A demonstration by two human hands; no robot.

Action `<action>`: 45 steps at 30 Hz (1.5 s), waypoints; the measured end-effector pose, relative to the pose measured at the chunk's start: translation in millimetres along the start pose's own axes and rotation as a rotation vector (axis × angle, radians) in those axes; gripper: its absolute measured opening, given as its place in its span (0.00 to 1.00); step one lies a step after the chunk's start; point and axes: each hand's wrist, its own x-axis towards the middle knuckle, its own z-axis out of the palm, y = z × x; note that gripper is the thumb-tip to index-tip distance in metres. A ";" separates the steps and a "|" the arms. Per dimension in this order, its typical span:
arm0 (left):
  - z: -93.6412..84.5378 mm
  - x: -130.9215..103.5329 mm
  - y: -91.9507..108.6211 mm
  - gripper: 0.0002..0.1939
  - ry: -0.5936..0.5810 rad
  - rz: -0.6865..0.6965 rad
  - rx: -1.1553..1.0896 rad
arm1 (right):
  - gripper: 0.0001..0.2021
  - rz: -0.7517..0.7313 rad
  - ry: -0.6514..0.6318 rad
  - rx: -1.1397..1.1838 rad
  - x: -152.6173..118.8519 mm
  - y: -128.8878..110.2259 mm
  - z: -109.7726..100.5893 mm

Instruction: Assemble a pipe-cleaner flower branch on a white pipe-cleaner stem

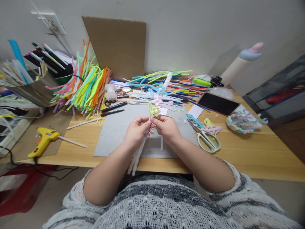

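Centrally | hands (138, 128) (168, 127) pinching flower spray (157, 100) | bare mat (116, 133) leftward | scissors (200, 132) by its right edge

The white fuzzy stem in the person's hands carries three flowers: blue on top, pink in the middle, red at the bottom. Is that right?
No: the head view shows the bottom flower is yellow, not red. The white fuzzy stem held by the left hand and right hand does carry the blue flower on top and the pink flower in the middle.

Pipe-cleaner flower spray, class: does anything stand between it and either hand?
Nothing visible does: the left hand and right hand pinch the pipe-cleaner flower spray just below its yellow flower.
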 end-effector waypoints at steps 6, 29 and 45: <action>2.9 -1.7 -0.4 0.18 0.024 -0.037 -0.074 | 0.17 -0.009 0.029 -0.039 0.1 0.2 -0.8; -5.0 1.5 10.2 0.09 0.053 0.075 0.112 | 0.13 -0.144 -0.053 -0.370 2.8 -3.4 -13.1; -25.7 5.1 -6.0 0.10 0.008 0.131 0.206 | 0.10 -0.756 -0.249 -1.676 33.0 -98.2 16.0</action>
